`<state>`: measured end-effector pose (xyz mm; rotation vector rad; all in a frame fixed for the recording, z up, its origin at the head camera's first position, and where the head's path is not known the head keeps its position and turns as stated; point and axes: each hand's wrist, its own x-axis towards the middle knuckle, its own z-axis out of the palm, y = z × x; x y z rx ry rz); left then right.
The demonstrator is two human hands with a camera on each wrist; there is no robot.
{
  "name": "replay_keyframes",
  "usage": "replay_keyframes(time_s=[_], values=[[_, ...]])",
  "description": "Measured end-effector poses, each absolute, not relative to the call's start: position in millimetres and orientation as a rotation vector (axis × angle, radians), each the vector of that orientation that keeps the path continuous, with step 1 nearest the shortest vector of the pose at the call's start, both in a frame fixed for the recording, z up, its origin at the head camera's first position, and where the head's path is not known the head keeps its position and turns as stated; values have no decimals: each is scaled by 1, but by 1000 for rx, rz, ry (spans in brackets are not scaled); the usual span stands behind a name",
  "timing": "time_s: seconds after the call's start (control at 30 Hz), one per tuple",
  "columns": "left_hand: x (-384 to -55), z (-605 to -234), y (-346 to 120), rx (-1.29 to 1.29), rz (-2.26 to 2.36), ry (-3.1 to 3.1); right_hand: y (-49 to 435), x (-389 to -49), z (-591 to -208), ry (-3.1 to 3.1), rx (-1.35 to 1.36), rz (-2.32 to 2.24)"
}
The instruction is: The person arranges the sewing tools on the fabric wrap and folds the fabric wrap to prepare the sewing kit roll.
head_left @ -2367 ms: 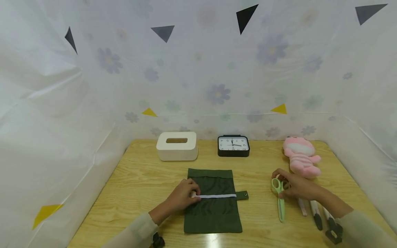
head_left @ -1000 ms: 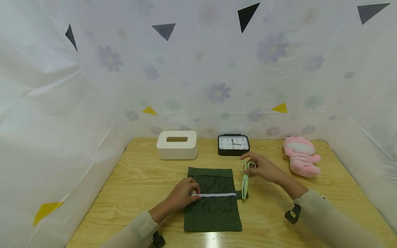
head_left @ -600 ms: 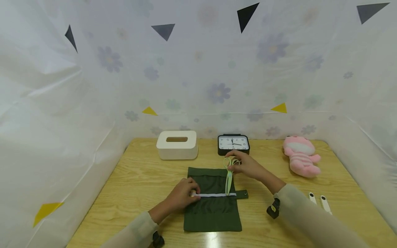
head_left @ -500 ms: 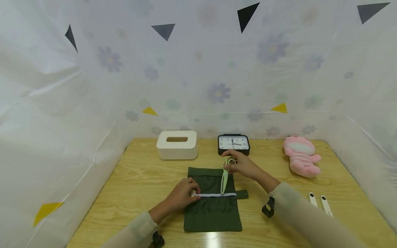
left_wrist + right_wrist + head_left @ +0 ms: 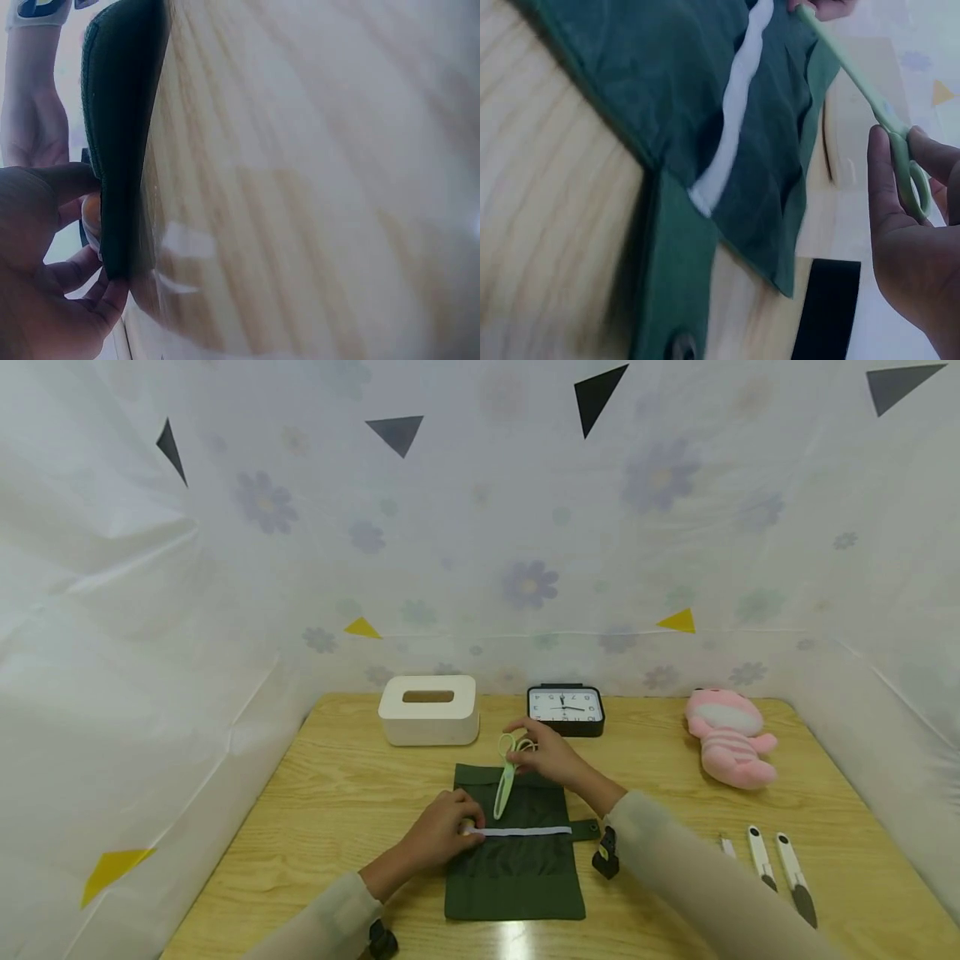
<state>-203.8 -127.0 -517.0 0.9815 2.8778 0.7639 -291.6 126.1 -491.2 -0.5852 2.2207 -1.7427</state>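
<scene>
A dark green fabric roll-up pouch [image 5: 517, 893] lies unfolded on the table, a white elastic strip [image 5: 528, 832] across its middle and a snap strap [image 5: 584, 831] on its right side. My left hand [image 5: 442, 827] pinches the pouch's left edge at the strip's end; the left wrist view shows fingers [image 5: 79, 270] and thumb on either side of the cloth. Over the pouch's upper half, my right hand [image 5: 551, 756] holds light green scissors [image 5: 504, 789] by the handles, blades slanting down toward the strip's left part. In the right wrist view the scissors' tip [image 5: 806, 11] is close to the left fingers.
A cream tissue box [image 5: 427, 718] and a black clock [image 5: 565, 710] stand at the back, the clock just beyond my right hand. A pink plush toy [image 5: 727, 739] lies at the right. Two white-and-grey handled tools [image 5: 795, 881] and a smaller one [image 5: 727, 845] lie near my right sleeve.
My right hand has picked up the scissors from the table's right side and carried them left over the pouch, past the strap. My left hand has stayed at the pouch's edge.
</scene>
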Motion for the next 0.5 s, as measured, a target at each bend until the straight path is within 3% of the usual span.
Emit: replay_keyframes(time_s=[0.5], values=[[-205,-517,-126,974,764,2879,102,-287,-512,2185,-622,-1662]])
